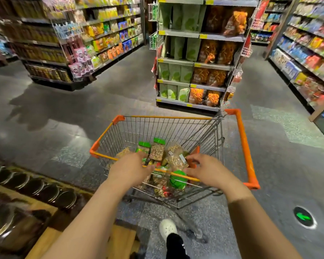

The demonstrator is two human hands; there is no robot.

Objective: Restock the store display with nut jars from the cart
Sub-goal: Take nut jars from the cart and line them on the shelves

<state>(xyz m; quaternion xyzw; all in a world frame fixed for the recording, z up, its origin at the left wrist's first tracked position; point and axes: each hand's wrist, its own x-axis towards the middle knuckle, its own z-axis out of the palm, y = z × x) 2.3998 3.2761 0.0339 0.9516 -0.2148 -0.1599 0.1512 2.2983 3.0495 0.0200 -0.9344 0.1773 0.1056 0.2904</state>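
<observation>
Both your forearms reach forward over the near rim of the shopping cart [176,117]. Your left hand [131,170] hangs over the nut jars [157,152] with fingers loosely spread, holding nothing. Your right hand [206,170] has curled fingers near one jar; I cannot tell if it grips. These green-lidded jars lie inside the cart's basket.
</observation>
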